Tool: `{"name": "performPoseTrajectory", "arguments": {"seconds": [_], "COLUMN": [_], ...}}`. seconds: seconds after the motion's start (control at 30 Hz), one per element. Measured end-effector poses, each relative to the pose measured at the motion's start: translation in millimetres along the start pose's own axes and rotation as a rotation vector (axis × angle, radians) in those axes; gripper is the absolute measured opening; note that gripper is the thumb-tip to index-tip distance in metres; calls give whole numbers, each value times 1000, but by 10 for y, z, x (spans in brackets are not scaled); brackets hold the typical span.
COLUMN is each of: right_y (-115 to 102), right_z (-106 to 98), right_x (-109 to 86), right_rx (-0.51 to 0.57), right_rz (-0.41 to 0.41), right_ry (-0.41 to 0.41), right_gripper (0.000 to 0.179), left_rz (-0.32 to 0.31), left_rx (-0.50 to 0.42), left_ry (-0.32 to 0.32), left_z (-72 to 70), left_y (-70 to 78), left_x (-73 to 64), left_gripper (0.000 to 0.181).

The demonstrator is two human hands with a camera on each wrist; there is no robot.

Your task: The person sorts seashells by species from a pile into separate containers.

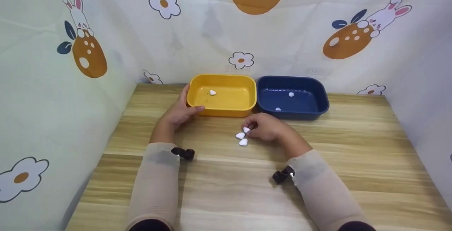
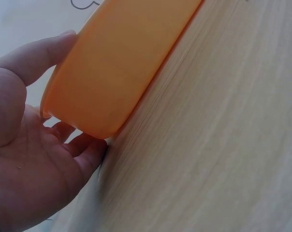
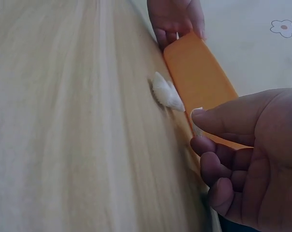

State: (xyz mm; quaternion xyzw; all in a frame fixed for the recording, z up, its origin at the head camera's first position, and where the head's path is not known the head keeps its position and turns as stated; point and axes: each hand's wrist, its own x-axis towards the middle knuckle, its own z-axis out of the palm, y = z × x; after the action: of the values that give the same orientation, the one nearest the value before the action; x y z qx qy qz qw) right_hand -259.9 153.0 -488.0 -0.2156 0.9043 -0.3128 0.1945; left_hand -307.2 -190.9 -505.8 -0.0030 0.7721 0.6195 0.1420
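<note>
My left hand (image 1: 178, 112) holds the left end of a yellow plastic bin (image 1: 229, 112), thumb at the front rim and fingers round its side. The left wrist view shows those fingers against the bin's outer wall (image 2: 107, 72). In front of the bins, my right hand (image 1: 265, 126) pinches a small white pebble (image 3: 197, 126) between thumb and index finger. Two more white pebbles (image 1: 242, 142) lie on the table beside its fingertips. Inside the yellow bin sits one white pebble (image 1: 212, 92).
A dark blue bin (image 1: 293, 115) stands right against the yellow one, with two white pebbles (image 1: 291, 94) in it. Both bins stand at the back of the wood-grain table (image 1: 219, 188), near a patterned cloth wall (image 1: 197, 40).
</note>
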Motion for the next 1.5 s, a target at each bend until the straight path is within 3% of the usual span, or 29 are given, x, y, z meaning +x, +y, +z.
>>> {"name": "performPoseTrajectory", "arguments": {"seconds": [0.33, 0.53, 0.7, 0.87, 0.97, 1.23, 1.5], "right_y": [-159, -251, -296, -373, -437, -532, -554], "right_z": [-98, -128, -153, -198, -244, -372, -443], "right_x": [-57, -60, 17, 147, 227, 400, 498], "right_rx": [87, 145, 190, 234, 241, 214, 230], "right_rz": [9, -1, 19, 94, 122, 85, 106], "right_ry": [75, 182, 275, 331, 355, 388, 395], "right_gripper": [22, 25, 26, 27, 28, 32, 31], "left_rz": [9, 26, 12, -4, -5, 35, 22], "left_rx": [3, 3, 6, 23, 18, -19, 7], "left_ry": [-9, -8, -4, -1, 1, -11, -5], "left_z": [-16, -3, -11, -14, -14, -9, -1], "left_y": [16, 37, 22, 10, 2, -12, -1], "left_x": [17, 7, 9, 8, 7, -9, 2], "left_gripper": [125, 121, 122, 124, 123, 120, 121]}}
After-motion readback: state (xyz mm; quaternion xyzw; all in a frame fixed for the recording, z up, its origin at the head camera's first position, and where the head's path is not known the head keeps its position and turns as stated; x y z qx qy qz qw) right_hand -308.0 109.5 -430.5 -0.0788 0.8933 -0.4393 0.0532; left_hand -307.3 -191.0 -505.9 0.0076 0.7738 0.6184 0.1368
